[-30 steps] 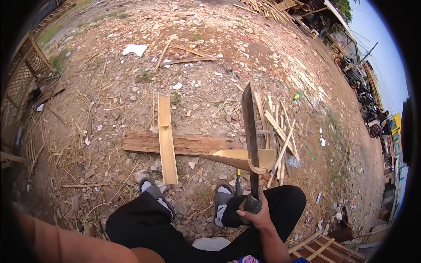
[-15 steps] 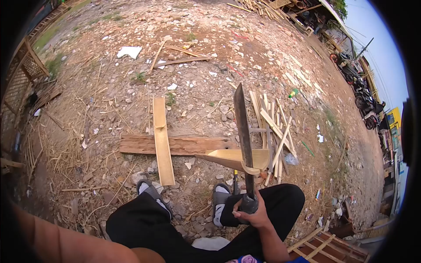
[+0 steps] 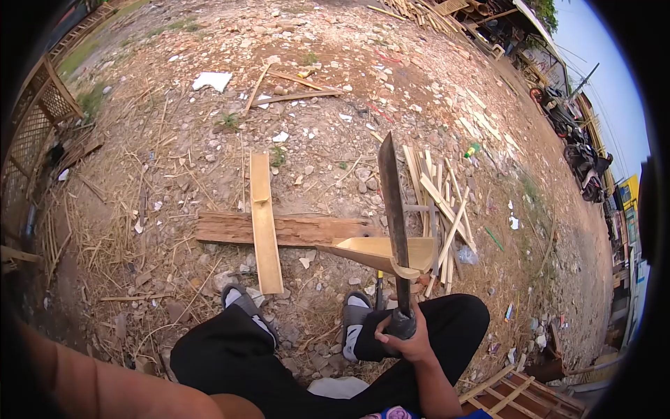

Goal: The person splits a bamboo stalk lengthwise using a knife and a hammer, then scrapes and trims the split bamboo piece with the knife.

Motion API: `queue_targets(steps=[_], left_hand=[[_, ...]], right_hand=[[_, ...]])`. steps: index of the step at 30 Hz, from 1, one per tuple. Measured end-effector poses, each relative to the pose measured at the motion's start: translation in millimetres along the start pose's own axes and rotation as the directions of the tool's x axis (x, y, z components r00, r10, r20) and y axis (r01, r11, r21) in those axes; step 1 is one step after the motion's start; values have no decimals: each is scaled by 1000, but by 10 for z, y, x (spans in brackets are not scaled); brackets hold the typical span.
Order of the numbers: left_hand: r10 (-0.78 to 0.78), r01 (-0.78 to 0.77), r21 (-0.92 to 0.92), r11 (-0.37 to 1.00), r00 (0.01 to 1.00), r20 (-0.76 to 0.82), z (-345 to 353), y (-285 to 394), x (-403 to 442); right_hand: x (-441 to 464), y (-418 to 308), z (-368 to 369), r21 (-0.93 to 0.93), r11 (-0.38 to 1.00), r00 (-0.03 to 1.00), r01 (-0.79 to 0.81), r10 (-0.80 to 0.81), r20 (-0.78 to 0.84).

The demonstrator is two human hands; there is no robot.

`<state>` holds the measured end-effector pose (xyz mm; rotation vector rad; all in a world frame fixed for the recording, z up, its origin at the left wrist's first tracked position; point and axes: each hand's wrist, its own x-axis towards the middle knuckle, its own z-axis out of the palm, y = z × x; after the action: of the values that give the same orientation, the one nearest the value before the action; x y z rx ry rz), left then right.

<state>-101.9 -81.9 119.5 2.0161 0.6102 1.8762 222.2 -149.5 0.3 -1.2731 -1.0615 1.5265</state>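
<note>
My right hand (image 3: 410,340) is wrapped round the dark handle of a machete (image 3: 394,202), whose long blade points up and away from me. Large and close to the camera at the lower left is part of my left hand (image 3: 112,380); its fingers cannot be made out well. A split bamboo piece (image 3: 266,244) lies across a weathered wooden plank (image 3: 314,228) on the ground. A second, wider bamboo half (image 3: 363,253) lies at the plank's right end, partly hidden behind the blade.
Thin bamboo strips (image 3: 447,209) lie in a pile to the right. My sandalled feet (image 3: 354,318) rest on stony ground. A yellow-and-black handle (image 3: 379,285) stands by my right foot. Woven frames (image 3: 31,133) lean at the left, and motorcycles (image 3: 583,160) are parked far right.
The whole view has shifted slightly, so things appear a little further right. The machete stays upright in my right hand, and my left hand remains close to the camera.
</note>
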Motion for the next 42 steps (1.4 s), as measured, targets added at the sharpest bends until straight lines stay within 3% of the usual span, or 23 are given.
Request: queue_targets(steps=[42], left_hand=[[15, -15, -18, 1000, 1000, 10, 35, -12, 29]], right_hand=[[-18, 48, -49, -12, 1000, 1000, 9, -10, -17]])
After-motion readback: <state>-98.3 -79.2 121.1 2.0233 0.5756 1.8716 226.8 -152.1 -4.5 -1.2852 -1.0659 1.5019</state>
